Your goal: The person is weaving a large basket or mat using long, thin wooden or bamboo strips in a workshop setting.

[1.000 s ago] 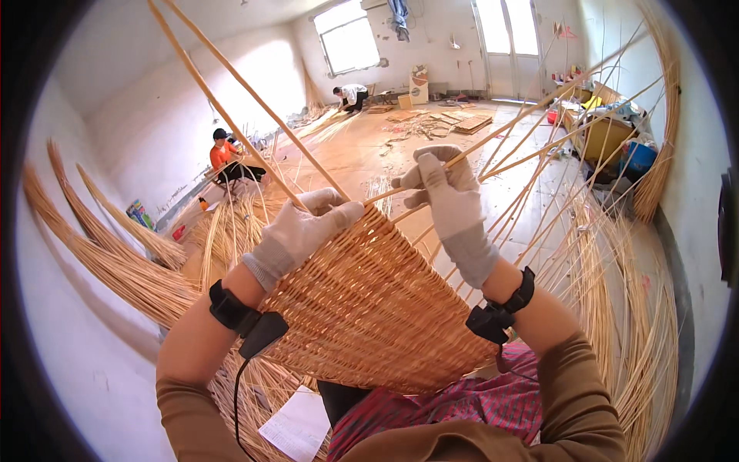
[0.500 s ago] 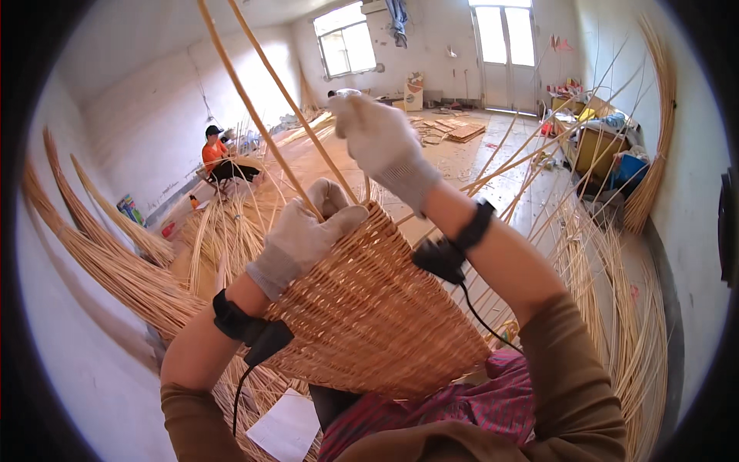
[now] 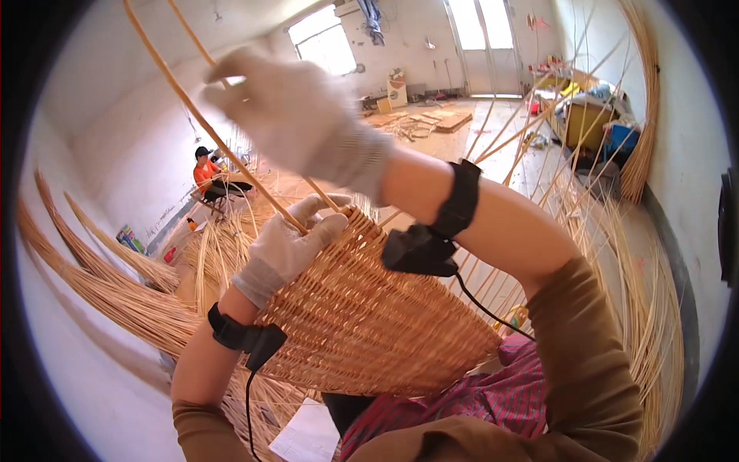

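Observation:
A woven wicker piece leans over my lap, its upper corner toward the far side. My left hand, in a pale knitted glove, is closed round that corner, thumb on the near face. Two long willow-like rods rise from there up to the left; the nearer rod passes by the left hand. My gloved right hand is raised in front of the farther rod, fingers curled beside it. Motion smears this hand, and whether it grips the rod is unclear.
Bundles of long rods lie along the left wall, and more loose rods spread at the right. A person in orange sits far left. Flat wooden pieces lie on the floor ahead; bins and bags stand far right.
My right hand has swung left and toward me, up to the rods. The rods tilt further left. My left hand stays on the woven corner, and the view has shifted slightly.

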{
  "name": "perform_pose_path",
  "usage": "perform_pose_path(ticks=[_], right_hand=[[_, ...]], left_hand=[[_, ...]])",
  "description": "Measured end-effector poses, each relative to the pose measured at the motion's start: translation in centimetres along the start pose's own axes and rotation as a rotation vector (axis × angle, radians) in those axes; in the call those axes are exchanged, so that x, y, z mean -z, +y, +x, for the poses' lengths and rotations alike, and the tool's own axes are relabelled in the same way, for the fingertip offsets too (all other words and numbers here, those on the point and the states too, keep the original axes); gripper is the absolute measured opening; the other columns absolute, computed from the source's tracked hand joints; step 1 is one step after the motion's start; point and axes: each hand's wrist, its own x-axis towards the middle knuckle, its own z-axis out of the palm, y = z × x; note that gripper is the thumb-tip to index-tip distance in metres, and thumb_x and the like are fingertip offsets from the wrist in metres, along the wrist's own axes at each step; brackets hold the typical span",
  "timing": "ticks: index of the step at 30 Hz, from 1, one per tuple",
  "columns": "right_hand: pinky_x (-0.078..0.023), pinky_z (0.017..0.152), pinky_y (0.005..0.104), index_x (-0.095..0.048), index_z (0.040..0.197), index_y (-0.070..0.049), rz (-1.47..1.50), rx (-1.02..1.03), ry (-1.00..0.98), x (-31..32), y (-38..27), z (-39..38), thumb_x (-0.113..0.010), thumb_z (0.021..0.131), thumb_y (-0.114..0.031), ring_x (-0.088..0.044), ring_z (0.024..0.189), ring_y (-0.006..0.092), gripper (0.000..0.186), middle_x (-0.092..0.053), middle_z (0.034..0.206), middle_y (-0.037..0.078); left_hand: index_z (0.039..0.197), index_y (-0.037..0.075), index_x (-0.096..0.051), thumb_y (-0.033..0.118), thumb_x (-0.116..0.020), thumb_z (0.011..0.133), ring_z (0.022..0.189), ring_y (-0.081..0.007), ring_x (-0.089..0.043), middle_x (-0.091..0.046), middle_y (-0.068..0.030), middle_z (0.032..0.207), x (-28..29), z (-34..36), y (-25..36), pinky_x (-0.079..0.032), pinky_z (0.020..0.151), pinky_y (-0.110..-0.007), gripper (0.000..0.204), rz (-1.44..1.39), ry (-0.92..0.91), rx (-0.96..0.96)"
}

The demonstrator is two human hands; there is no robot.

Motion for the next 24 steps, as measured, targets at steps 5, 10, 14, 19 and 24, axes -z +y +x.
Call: perform_pose_path(ticks=[5, 10, 14, 19, 24], right_hand=[[-0.062, 0.074, 0.0309, -0.045, 0.146, -0.01, 0.242, -0.34, -0.599, -0.4, -0.7, -0.4, -0.048, 0.107, -0.029, -0.071, 0.086, 0.0224, 0.043, -0.066, 0.128, 0.018], [-0.055, 0.062, 0.0258, -0.059, 0.12, 0.002, 0.724, -0.696, 0.126, 1.4, 5.0, -6.7, -0.06, 0.102, -0.026, -0.063, 0.066, 0.0142, 0.033, -0.059, 0.077, 0.004], [-0.046, 0.047, 0.0242, -0.057, 0.119, -0.003, 0.991, -0.929, 0.384, 0.8, 6.8, -10.9, -0.05, 0.108, -0.028, -0.059, 0.058, 0.0119, 0.028, -0.051, 0.068, -0.001], [-0.049, 0.052, 0.025, -0.057, 0.129, -0.006, 0.758, -0.704, 0.114, 2.7, 6.9, -11.8, -0.054, 0.106, -0.034, -0.07, 0.077, 0.0158, 0.036, -0.067, 0.094, 0.005], [-0.055, 0.073, 0.027, -0.065, 0.127, -0.01, 0.645, -0.615, -0.443, 17.0, 10.6, -25.3, -0.054, 0.104, -0.032, -0.073, 0.098, 0.0126, 0.034, -0.074, 0.113, 0.005]], left_hand=[[0.136, 0.001, -0.06, 0.029, -0.081, 0.089, 0.1, -0.0117, -0.064, -0.071, -0.006, 0.117, 0.2, 1.1, -0.5, -0.052, 0.088, -0.029, 0.059, 0.194, 0.002, 0.053], [0.142, 0.008, -0.053, 0.025, -0.084, 0.086, 0.076, -0.0106, -0.061, -0.068, -0.0059, 0.101, 0.4, 0.5, -1.7, -0.053, 0.068, -0.031, 0.066, 0.232, -0.058, -0.133], [0.132, 0.007, -0.06, 0.024, -0.079, 0.091, 0.075, -0.0103, -0.059, -0.06, -0.0004, 0.087, 0.2, 0.6, -2.6, -0.05, 0.066, -0.03, 0.048, 0.078, -0.067, -0.006], [0.135, 0.006, -0.056, 0.019, -0.057, 0.105, 0.106, -0.0092, -0.057, -0.064, -0.0021, 0.118, 1.2, 2.0, -4.8, -0.051, 0.088, -0.032, 0.032, 0.584, 0.151, 0.039], [0.145, 0.004, -0.054, 0.022, -0.042, 0.109, 0.141, -0.0282, -0.044, -0.052, -0.0158, 0.15, 3.2, 3.8, -6.1, -0.03, 0.12, -0.039, 0.043, 0.637, -0.096, -0.15]])
